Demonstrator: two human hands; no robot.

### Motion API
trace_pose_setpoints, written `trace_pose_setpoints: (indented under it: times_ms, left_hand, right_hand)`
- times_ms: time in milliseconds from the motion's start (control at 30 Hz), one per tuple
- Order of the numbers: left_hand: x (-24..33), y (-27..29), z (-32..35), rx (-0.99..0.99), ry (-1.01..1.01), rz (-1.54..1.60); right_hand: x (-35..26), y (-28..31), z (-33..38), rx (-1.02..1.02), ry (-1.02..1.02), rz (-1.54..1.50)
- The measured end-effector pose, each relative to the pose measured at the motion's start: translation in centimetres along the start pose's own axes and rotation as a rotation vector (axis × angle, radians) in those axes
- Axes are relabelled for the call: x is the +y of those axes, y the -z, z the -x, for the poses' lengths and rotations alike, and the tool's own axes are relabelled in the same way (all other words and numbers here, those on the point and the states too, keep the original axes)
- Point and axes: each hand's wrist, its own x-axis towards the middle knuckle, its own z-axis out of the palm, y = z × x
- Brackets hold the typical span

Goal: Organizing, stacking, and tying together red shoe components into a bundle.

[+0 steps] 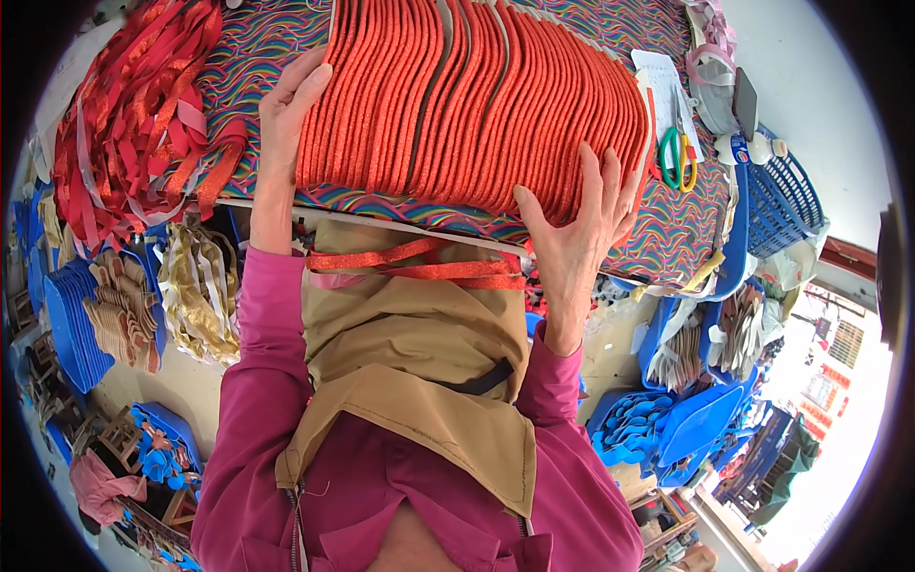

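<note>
A row of red glittery strips (pixel 457 105), packed side by side on edge, is lying on the bench (pixel 667 253) and is serving as the landmark here. At its left end the left hand (pixel 281 110) is touching the strips, its thumb reaching up along them; whether it is pinching any, I cannot tell. At the near right part of the row the right hand (pixel 581 224) is spreading wide, thumb well apart from the fingers, all resting against the strips.

To the right of the row, a white bottle (pixel 761 148) is wearing a blue printed label (pixel 740 149). Farther right, past the doorway, red papers (pixel 822 391) are hanging, their characters too small to tell. Just right of the row, white paper (pixel 658 71) is lying beside scissors (pixel 681 153) with green and yellow handles; I cannot tell whether it is carrying writing.

The bench's near edge is running close below the row, leaving only a narrow band of patterned cloth. A wider stretch is showing at the row's lower right. Left of the row, tangled red ribbons (pixel 133 114) are covering the bench and overhanging its edge.
</note>
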Motion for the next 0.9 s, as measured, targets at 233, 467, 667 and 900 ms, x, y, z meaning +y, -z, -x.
trace_pose_setpoints:
  times_ms: [233,467,667,900]
  left_hand:
    - [-0.3,0.2,-0.2,-0.022,0.017,0.041]
    - [-0.3,0.2,-0.3,-0.030,-0.038,0.001]
    - [-0.1,0.0,-0.1,-0.029,-0.038,0.021]
    - [-0.2,0.0,-0.1,-0.035,-0.048,0.032]
  right_hand:
    - [-1.7,-0.4,-0.1,-0.004,-0.047,-0.028]
    - [-1.7,-0.6,-0.3,0.003,-0.009,-0.047]
    - [-2.3,-1.0,-0.5,-0.031,0.002,-0.078]
    - [-2.7,-1.5,-0.5,-0.042,0.009,-0.075]
